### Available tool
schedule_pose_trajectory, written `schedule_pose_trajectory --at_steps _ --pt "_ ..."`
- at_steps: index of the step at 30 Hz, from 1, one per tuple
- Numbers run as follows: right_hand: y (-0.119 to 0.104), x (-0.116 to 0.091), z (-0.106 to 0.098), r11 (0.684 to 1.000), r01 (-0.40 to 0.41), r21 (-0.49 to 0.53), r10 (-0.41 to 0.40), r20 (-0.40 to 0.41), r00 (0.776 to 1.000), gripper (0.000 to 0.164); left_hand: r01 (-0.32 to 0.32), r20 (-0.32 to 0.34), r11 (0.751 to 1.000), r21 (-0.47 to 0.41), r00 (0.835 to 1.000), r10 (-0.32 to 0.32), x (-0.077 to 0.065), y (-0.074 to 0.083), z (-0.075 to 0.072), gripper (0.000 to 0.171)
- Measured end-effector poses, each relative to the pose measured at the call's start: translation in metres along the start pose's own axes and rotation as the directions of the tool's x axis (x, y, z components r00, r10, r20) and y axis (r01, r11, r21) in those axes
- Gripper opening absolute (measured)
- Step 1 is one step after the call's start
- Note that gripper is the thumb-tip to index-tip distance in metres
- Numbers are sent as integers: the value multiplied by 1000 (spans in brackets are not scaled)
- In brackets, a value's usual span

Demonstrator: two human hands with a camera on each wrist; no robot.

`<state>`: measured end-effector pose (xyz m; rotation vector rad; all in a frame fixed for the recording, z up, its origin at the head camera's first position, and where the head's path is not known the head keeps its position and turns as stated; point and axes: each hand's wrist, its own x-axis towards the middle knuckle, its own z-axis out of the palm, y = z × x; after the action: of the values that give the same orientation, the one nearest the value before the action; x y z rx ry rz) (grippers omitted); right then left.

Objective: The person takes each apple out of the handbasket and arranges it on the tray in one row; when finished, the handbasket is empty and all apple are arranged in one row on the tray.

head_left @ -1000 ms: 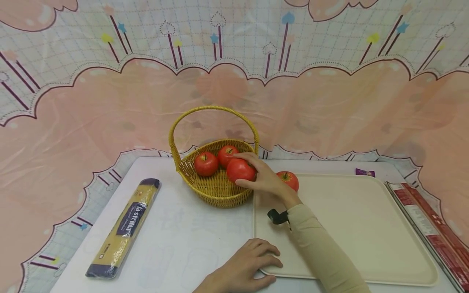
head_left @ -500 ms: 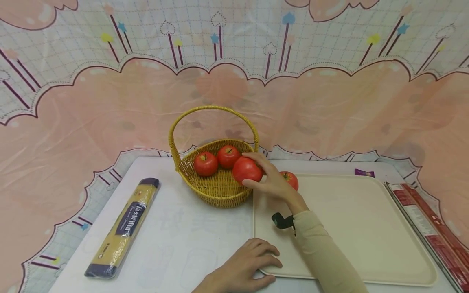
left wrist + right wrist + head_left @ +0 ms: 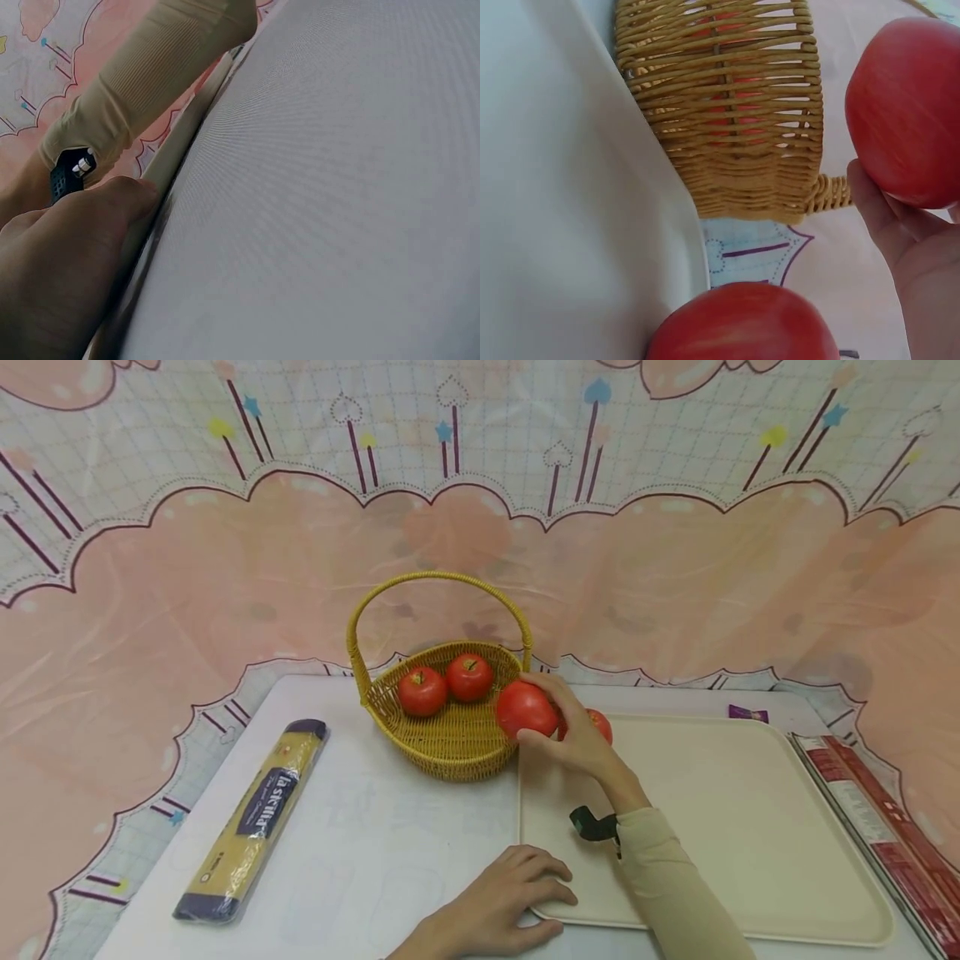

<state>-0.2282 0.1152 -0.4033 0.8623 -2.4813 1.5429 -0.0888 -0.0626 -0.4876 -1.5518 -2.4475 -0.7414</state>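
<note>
In the head view my right hand holds a red apple between thumb and fingers, raised at the right rim of the yellow wicker basket. Inside the basket sit two more red apples, one on the left and one farther back. Another apple, partly hidden by the right hand, lies at the far left corner of the cream tray. The right wrist view shows the held apple clear of the basket. My left hand rests, fingers loosely spread, on the tray's near left corner.
A pack of spaghetti lies on the white table to the left. Long red-and-white boxes lie along the tray's right side. A small purple packet is behind the tray. A patterned curtain hangs at the back.
My right hand has carried the apple rightward, from over the basket to its right rim, now covering more of the apple on the tray. The left hand has stayed in place.
</note>
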Motion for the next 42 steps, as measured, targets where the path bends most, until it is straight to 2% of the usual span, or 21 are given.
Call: schedule_pose_trajectory --at_steps 9,13,17,20,24,28,32,36,39,42 --pt "5 -14 -9 999 38 -11 -38 -56 998 66 37 19 998 -44 999 -36 2 1 -1 23" --pt "5 -18 -14 1000 24 -6 -25 -73 997 68 35 23 999 -38 999 -34 3 0 0 23" --pt "-1 -22 -21 999 -35 18 37 -90 995 73 21 21 1000 -7 1000 -21 3 -1 0 24" --pt "-14 -26 -28 996 -91 14 92 -99 991 74 12 8 1000 14 1000 -12 2 -1 0 24" --pt "-23 -30 -37 993 -119 3 119 -118 986 70 25 7 1000 2 1000 -25 2 0 0 23" --pt "-5 -32 -44 991 -133 -7 131 -134 982 70 46 26 999 -22 999 -45 2 0 0 23" --pt "11 -35 -51 990 -139 -20 135 -134 982 71 34 23 999 -11 999 -34 2 0 1 23" --pt "16 -37 -60 985 -174 -5 171 -140 975 72 8 -4 1000 16 1000 -8 3 0 1 24" --pt "17 -40 -65 975 -222 -1 220 -135 966 71 7 -12 1000 13 1000 -6 3 0 1 24" --pt "19 -43 -71 971 -239 -17 236 -114 965 68 12 -13 1000 0 1000 -12 3 1 2 24"
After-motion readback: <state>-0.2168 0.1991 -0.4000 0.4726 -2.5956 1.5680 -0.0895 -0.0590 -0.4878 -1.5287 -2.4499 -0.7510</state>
